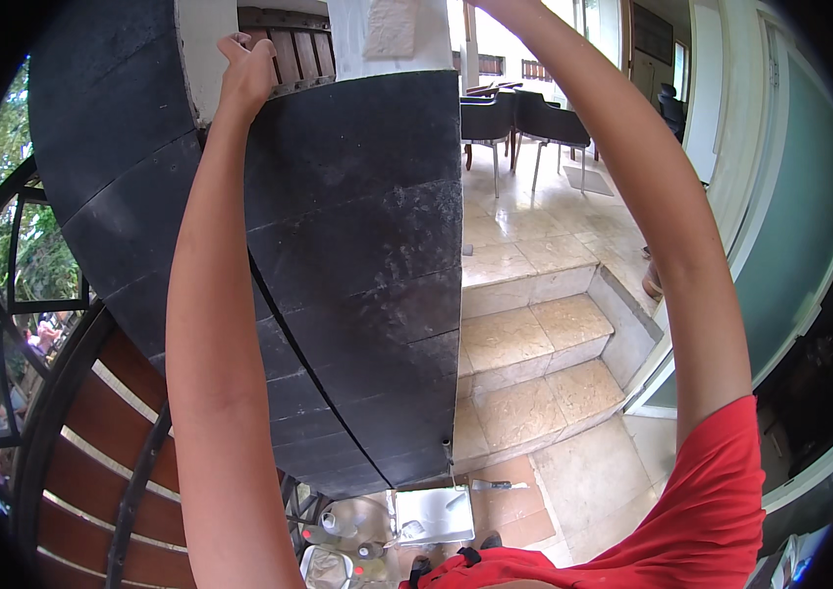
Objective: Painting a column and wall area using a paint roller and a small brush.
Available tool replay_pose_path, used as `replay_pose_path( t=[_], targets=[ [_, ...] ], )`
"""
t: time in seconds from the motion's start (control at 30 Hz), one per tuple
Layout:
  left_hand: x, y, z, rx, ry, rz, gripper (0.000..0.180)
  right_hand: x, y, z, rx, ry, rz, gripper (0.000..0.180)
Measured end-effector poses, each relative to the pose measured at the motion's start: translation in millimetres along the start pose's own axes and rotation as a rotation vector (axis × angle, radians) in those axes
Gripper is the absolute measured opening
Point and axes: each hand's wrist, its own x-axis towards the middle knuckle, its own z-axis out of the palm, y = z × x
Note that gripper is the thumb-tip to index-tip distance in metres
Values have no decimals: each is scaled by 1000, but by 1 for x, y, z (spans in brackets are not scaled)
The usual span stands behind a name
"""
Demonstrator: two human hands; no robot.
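Both my arms reach up along a curved column clad in black stone tiles [357, 245]. My left hand [244, 74] rests with bent fingers at the top edge of the black cladding, against a bare white strip of wall [202, 49]. Whether it holds anything is hidden. My right arm [632, 177] in a red sleeve rises to the upper edge, and its hand is out of the picture. A pale square tile [392, 29] sits on the white surface between my two arms.
Beige stone steps [524, 344] lead up to a tiled floor with dark chairs [524, 118]. A glass door [789, 245] stands at the right. A dark railing with wooden slats [92, 412] curves at the left. A white tray [433, 513] and small buckets [326, 567] lie below.
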Motion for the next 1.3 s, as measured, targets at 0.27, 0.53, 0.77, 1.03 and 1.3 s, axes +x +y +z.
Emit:
replay_pose_path(
  t=[0.27,0.53,0.77,1.03,1.3],
  targets=[
    [-1,2,3,-15,18,2,54,-4,13,-1,-51,-44,103,38],
    [-3,7,2,-12,24,31,52,-4,46,-1,-136,30,-212,37],
    [-5,4,2,39,11,85,47,-8,29,-26,-97,148,15,36],
    [-1,3,0,9,-21,17,56,-21,43,-22,89,-13,-39,36],
    [-3,5,5,16,49,12,53,-18,32,-41,-87,111,31,31]
  ],
)
